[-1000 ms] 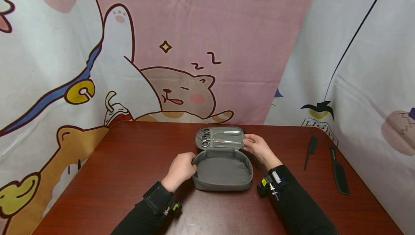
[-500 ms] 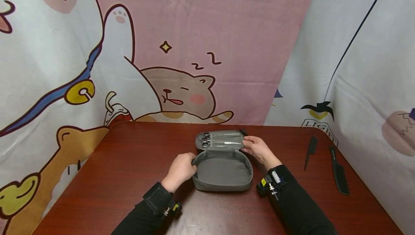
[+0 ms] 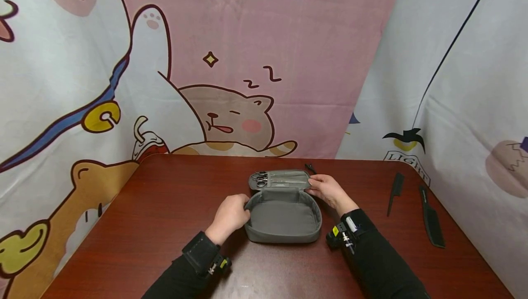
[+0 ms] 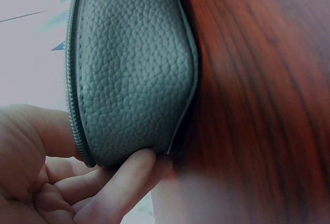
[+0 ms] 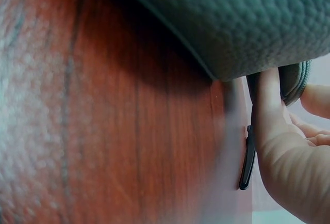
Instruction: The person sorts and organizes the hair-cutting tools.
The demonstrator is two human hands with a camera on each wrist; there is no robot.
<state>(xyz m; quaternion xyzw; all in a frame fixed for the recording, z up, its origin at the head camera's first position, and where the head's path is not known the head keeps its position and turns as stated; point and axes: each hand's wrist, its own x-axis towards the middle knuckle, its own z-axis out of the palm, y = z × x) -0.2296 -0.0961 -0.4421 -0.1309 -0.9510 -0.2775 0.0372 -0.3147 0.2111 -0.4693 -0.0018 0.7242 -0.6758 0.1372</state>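
The left hand (image 3: pixel 229 215) grips the left rim of the open grey zip case (image 3: pixel 283 218), thumb over the zipper edge and fingers curled under its pebbled side. The right hand (image 3: pixel 326 188) pinches the right edge of the case's lid (image 3: pixel 280 179), which lies folded back at the case's twelve o'clock. The case sits at the centre of the dark red wooden table (image 3: pixel 144 225). Scissors (image 3: pixel 261 180) are tucked into the lid's pockets. A small black clip (image 3: pixel 310 168) lies just beyond the right hand at one o'clock. Two black combs (image 3: pixel 431 216) lie well apart at three o'clock, near a cartoon-printed cloth backdrop (image 3: pixel 231 60).
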